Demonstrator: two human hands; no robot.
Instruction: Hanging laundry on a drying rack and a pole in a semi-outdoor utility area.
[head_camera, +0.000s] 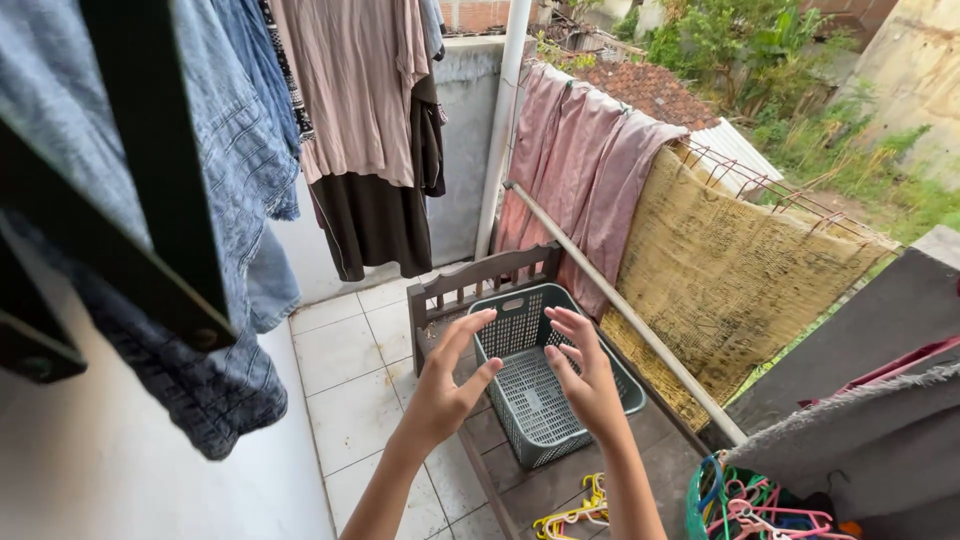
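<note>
basket (535, 395): grey-green perforated plastic laundry basket, empty, upright
place: on dark wooden bench, centre, between both raised hands

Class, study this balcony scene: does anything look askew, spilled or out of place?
The grey laundry basket sits tilted on the wooden bench, open side facing both open hands. Coloured hangers lie loose on the bench near its front edge.
</note>
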